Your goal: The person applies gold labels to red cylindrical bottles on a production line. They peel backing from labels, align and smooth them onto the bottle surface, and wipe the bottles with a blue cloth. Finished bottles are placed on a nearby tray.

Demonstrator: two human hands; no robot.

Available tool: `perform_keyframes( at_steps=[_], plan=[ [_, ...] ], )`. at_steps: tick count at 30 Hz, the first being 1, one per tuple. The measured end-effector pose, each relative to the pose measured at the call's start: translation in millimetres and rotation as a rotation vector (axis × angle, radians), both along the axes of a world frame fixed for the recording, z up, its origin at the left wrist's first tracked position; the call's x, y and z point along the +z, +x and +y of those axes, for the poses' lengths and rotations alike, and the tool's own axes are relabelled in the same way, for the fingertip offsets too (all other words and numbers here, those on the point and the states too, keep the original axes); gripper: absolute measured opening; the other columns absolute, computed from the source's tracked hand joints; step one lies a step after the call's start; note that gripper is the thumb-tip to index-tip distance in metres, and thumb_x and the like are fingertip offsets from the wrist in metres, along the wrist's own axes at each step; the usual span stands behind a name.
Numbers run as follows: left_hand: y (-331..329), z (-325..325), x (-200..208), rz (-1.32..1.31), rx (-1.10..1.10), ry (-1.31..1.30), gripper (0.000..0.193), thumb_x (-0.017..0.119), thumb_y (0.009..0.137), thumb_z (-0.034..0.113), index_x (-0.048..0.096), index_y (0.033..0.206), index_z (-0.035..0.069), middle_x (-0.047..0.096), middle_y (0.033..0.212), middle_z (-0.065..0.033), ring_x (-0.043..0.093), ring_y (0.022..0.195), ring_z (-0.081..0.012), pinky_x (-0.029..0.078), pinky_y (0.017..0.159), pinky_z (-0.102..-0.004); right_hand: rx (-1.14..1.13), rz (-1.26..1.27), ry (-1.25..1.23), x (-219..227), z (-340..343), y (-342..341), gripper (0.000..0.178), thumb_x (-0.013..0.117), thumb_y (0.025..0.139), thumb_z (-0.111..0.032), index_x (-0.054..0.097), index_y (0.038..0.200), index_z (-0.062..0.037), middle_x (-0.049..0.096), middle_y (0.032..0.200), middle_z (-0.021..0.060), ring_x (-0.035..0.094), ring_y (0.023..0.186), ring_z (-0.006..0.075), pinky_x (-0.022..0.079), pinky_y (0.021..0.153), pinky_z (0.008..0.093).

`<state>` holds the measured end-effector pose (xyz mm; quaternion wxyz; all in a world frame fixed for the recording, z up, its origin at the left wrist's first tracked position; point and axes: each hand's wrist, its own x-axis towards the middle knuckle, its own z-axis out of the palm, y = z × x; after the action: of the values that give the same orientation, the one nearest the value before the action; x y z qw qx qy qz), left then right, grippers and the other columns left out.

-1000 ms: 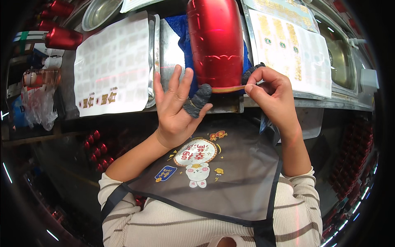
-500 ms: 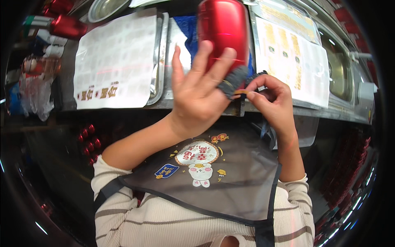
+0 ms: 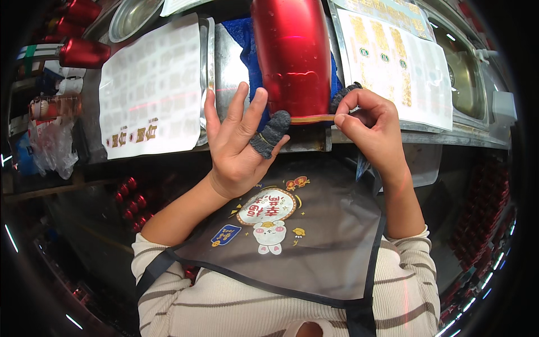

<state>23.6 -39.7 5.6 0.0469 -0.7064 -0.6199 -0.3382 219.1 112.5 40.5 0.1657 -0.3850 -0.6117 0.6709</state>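
A glossy red metal vessel (image 3: 292, 56), shaped like a bottle or canister, lies on a blue cloth (image 3: 242, 35) in front of me. A thin gold-yellow strip (image 3: 311, 119) runs across its near end. My right hand (image 3: 373, 121) pinches the strip's right end between thumb and forefinger; a dark finger cover shows behind it. My left hand (image 3: 238, 143) is left of the vessel's near end with fingers spread. Its index finger wears a dark grey knitted cover (image 3: 270, 135), the tip close to the strip's left end; whether it touches is unclear.
Left lies a white sheet (image 3: 151, 84) with brown-gold decals on a metal tray; right, another sheet (image 3: 421, 90) with gold decals. A metal basin (image 3: 469, 84) stands far right, a round bowl (image 3: 132, 19) far left. Red vessels (image 3: 84, 53) and a plastic bag (image 3: 53, 146) are at left.
My left hand has moved left and toward me, away from my right hand. The strip now shows stretched along the vessel's near end. My right hand still pinches it.
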Motion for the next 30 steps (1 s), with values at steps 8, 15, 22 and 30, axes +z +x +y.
perform_keyframes(
  at_steps=[8, 15, 22, 30],
  plan=[
    [3, 24, 14, 0.195, -0.054, 0.103, 0.029, 0.079, 0.070, 0.011, 0.075, 0.098, 0.011, 0.056, 0.141, -0.0216, 0.051, 0.131, -0.0479, 0.017, 0.110, -0.0693, 0.010, -0.010, 0.042, -3, 1, -1, 0.002, 0.064, 0.084, -0.001, 0.062, 0.084, -0.0009, 0.057, 0.077, -0.0059, 0.045, 0.063, -0.0022, 0.033, 0.055, 0.0161],
    [11, 38, 6, 0.008, 0.090, 0.052, 0.057, 0.086, 0.070, 0.021, 0.071, 0.124, 0.010, 0.049, 0.150, -0.0201, 0.043, 0.142, -0.0370, 0.020, 0.113, -0.0659, 0.021, -0.001, 0.055, -3, 1, -3, 0.005, 0.069, 0.083, -0.003, 0.065, 0.085, 0.0001, 0.057, 0.080, -0.0048, 0.045, 0.061, -0.0017, 0.034, 0.053, 0.0174],
    [3, 5, -3, -0.203, 0.093, -0.005, 0.049, 0.086, 0.072, 0.020, 0.072, 0.116, 0.002, 0.049, 0.148, -0.0225, 0.045, 0.138, -0.0436, 0.021, 0.111, -0.0668, 0.023, 0.010, 0.132, 0, -5, 2, 0.007, 0.069, 0.085, -0.005, 0.063, 0.085, -0.0021, 0.057, 0.081, -0.0043, 0.044, 0.060, -0.0031, 0.031, 0.053, 0.0151],
    [-2, -1, -5, 0.013, -0.007, -0.045, 0.044, 0.083, 0.076, 0.010, 0.070, 0.117, 0.007, 0.044, 0.153, -0.0207, 0.038, 0.139, -0.0529, 0.014, 0.109, -0.0728, -0.014, 0.022, -0.014, 6, -1, 7, 0.007, 0.066, 0.085, -0.005, 0.062, 0.082, 0.0001, 0.059, 0.078, -0.0035, 0.046, 0.060, -0.0015, 0.035, 0.054, 0.0173]
  ],
)
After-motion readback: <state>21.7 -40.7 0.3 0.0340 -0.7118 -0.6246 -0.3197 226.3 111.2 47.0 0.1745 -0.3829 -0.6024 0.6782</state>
